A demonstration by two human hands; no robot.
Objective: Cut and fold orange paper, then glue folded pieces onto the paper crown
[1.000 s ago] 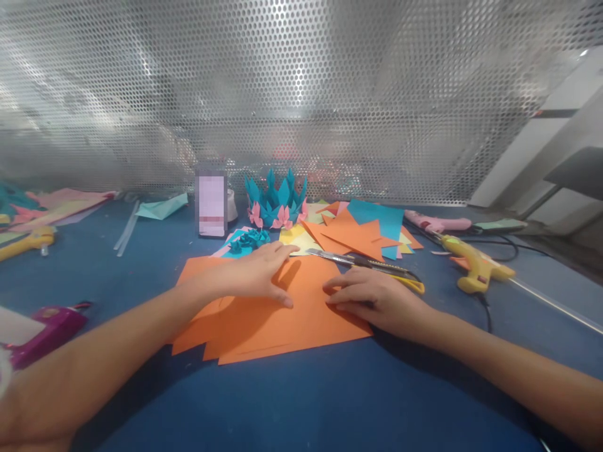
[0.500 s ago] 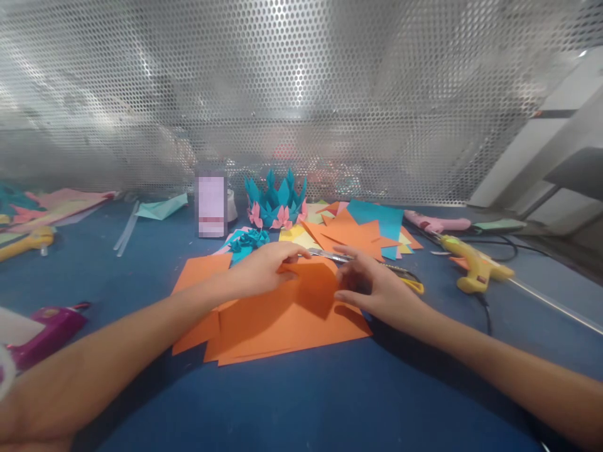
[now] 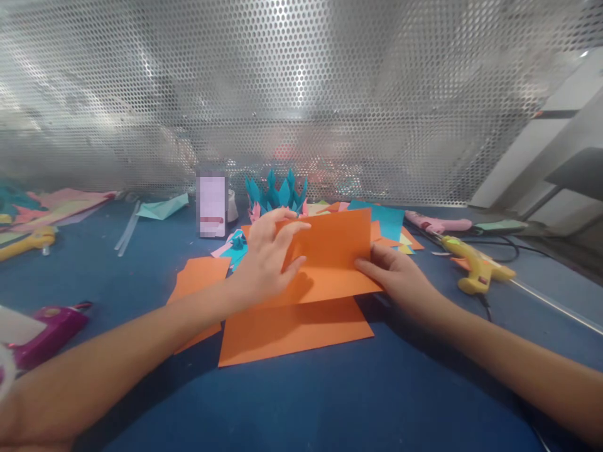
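Note:
A creased sheet of orange paper (image 3: 334,245) is raised off the table, its back half standing up and its front half sloping toward me. My right hand (image 3: 398,273) pinches its right edge, thumb in front and fingers behind. In front of its left part, my left hand (image 3: 268,254) is open with the fingers spread; whether a fingertip touches the paper I cannot tell. Beneath lies a flat orange sheet (image 3: 301,333), and more orange paper (image 3: 202,282) sits to the left, partly under my left forearm.
Behind the paper stand a blue folded-paper piece (image 3: 282,191) with pink bits and a phone (image 3: 211,204). A yellow glue gun (image 3: 475,263) and a pink one (image 3: 438,223) lie at right, a magenta tool (image 3: 51,333) at left. Clear sticks (image 3: 127,229) lie at back left.
The orange paper has been lifted and opened upright, now covering the cutter and star-shaped orange pieces behind. My right hand has closed on its edge; my left fingers have spread.

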